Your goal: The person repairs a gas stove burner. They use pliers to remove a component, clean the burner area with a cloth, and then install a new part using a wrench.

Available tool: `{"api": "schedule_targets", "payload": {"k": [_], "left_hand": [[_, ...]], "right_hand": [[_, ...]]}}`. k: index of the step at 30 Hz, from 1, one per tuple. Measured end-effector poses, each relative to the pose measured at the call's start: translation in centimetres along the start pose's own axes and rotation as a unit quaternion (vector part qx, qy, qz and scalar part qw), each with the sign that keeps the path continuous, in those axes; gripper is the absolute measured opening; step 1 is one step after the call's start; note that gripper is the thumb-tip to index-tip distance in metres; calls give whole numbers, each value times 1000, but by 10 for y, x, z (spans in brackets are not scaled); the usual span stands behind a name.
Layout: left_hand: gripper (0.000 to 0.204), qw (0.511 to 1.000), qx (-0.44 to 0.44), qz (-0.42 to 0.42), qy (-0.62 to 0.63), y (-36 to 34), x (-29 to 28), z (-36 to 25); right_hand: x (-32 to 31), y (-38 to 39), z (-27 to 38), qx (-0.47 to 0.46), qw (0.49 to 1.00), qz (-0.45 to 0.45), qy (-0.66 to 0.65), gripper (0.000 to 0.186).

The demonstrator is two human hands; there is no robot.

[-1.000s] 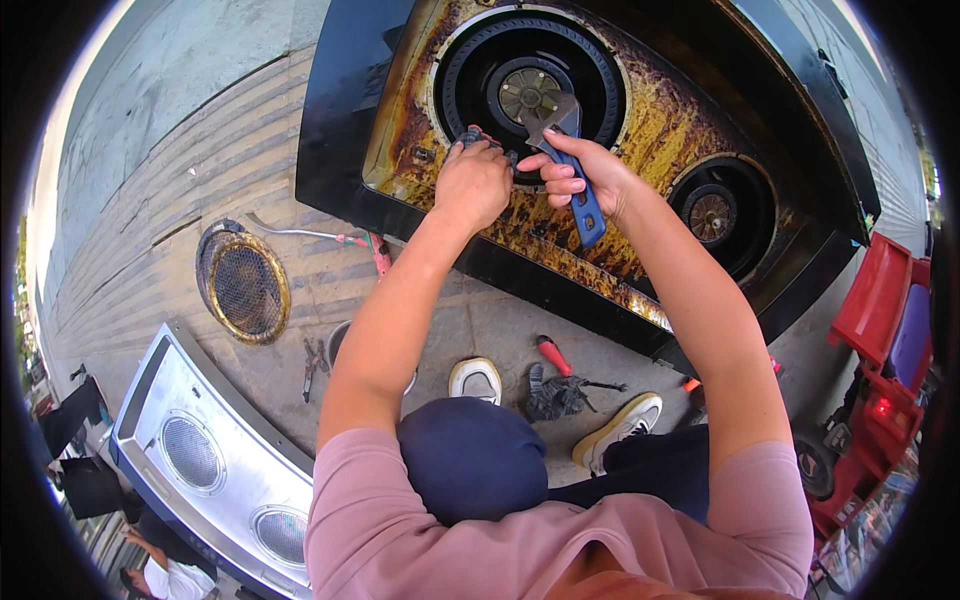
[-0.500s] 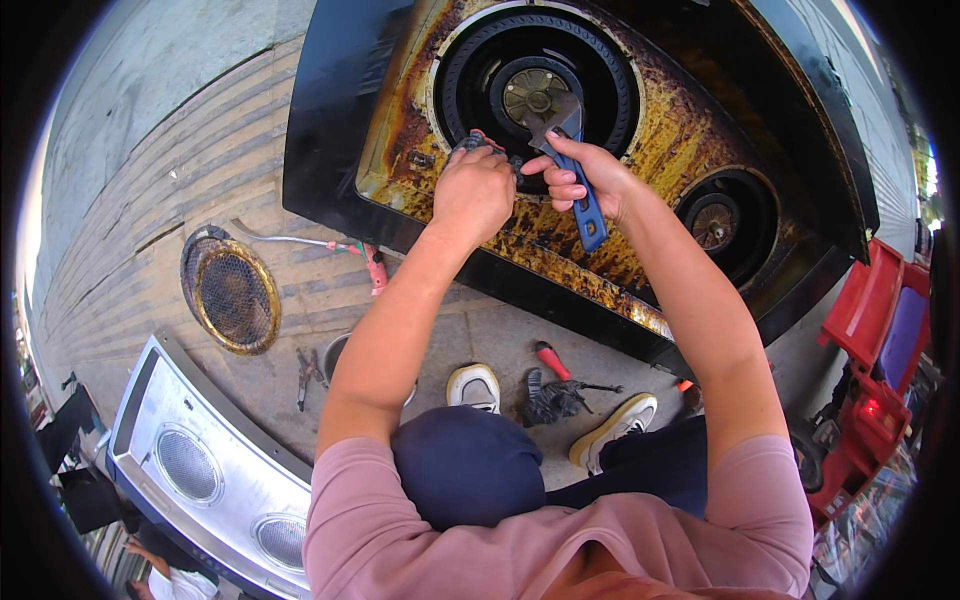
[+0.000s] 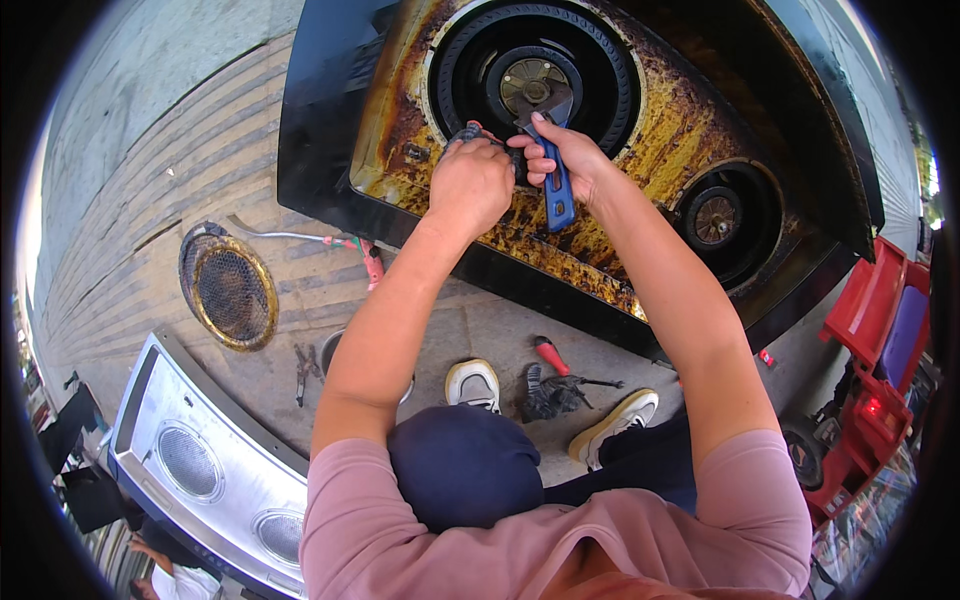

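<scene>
An adjustable wrench (image 3: 559, 190) with a blue handle is gripped in my right hand (image 3: 568, 160), its grey head over the brass-coloured centre (image 3: 533, 82) of the large round black burner (image 3: 450, 80). My left hand (image 3: 472, 190) is closed round a dark grey and red piece (image 3: 468, 132) at the burner's near left rim. Most of that piece is hidden under the fingers, so its kind is unclear. Both hands are over a gas stove (image 3: 680, 130) whose surface is stained yellow-brown with rust and grease.
A smaller burner (image 3: 715, 218) is at the stove's right. On the floor lie a round mesh plate (image 3: 235, 292), a torch-like metal tube (image 3: 290, 236), pliers (image 3: 302, 375), and a red-handled tool (image 3: 550, 355) beside a dark bundle (image 3: 550, 397). A silver panel (image 3: 215, 460) stands lower left, a red toolbox (image 3: 868, 310) right.
My right hand has shifted left and slightly up with the wrench, whose handle now points more straight down in the picture. My left hand stays near the same spot.
</scene>
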State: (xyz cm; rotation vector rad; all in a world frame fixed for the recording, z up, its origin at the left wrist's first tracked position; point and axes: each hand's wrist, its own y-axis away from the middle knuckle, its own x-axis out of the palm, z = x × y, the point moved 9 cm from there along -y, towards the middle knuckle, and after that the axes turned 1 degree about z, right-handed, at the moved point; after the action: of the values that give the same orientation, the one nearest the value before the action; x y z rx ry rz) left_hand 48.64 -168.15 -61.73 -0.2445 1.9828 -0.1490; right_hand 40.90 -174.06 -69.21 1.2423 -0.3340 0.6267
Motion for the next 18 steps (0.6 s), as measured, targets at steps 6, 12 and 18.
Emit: {"api": "schedule_targets", "payload": {"k": [6,12,18], "left_hand": [[15,1000,-16,25,10,1,2,4],[16,999,-16,26,12,0,2,1],[15,1000,-17,22,1,0,1,0]], "right_hand": [[0,22,3,-27,994,0,106,40],[18,29,15,-54,992,-5,112,47],[5,26,2,-24,996,14,87,42]]}}
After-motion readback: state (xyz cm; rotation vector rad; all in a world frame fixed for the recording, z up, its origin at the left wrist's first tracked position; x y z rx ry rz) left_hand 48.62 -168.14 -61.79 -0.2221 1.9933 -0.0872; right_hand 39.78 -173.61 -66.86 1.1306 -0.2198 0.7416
